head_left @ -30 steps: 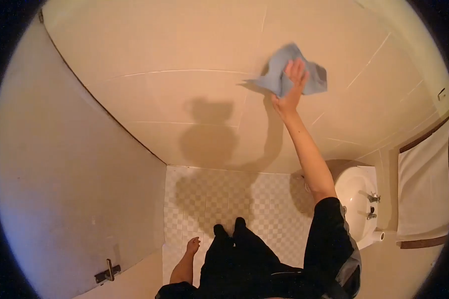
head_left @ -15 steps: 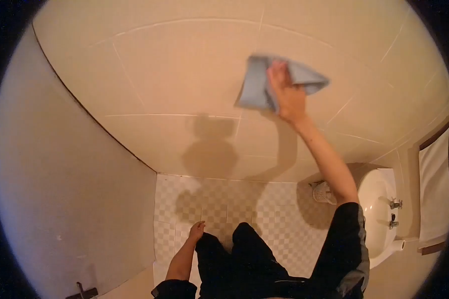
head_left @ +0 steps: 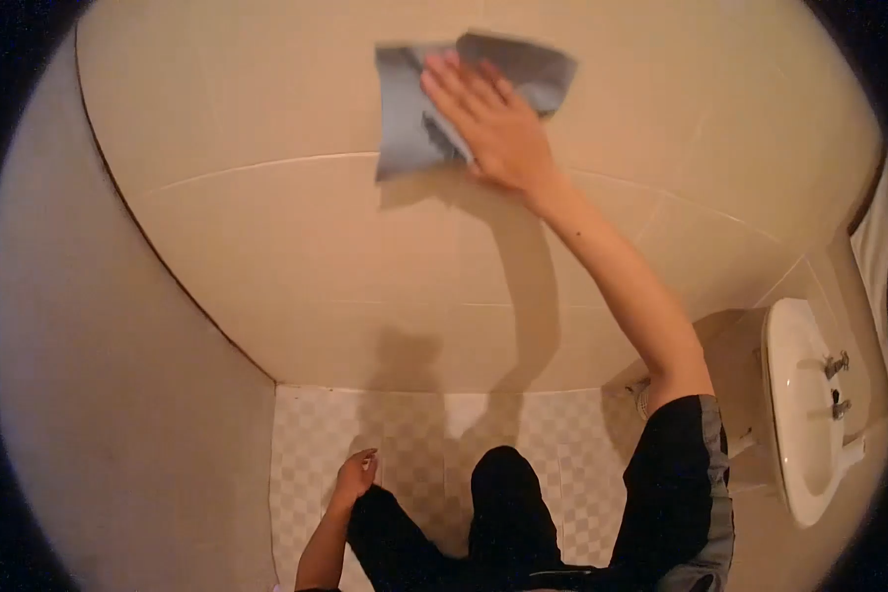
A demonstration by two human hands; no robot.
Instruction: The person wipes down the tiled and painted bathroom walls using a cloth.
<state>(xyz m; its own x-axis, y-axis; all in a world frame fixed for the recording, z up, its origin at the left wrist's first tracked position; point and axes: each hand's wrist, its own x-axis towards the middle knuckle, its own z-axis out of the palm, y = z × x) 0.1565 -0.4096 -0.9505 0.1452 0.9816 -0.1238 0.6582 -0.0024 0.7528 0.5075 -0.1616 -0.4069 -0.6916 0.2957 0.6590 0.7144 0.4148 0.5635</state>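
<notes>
My right hand [head_left: 488, 128] is raised high on the tiled wall [head_left: 296, 237], holding a blue-grey cloth [head_left: 405, 113] against it. The fingers lie stretched over the cloth, whose upper right part is folded and sticks out past them. Low on the left, my left hand [head_left: 356, 476] hangs beside my left thigh with its fingers loosely curled, and nothing shows in it.
A white washbasin [head_left: 794, 414] with two taps [head_left: 839, 407] is fixed at the right. Checkered tiles cover the floor [head_left: 306, 444]. A smooth pale panel [head_left: 109, 345] stands on the left. A pale hanging cloth [head_left: 873, 237] shows at the far right.
My right hand has moved the cloth up and left along the wall, and its fingers now lie flatter on it. My left hand stays low by my thigh. The view has shifted upward.
</notes>
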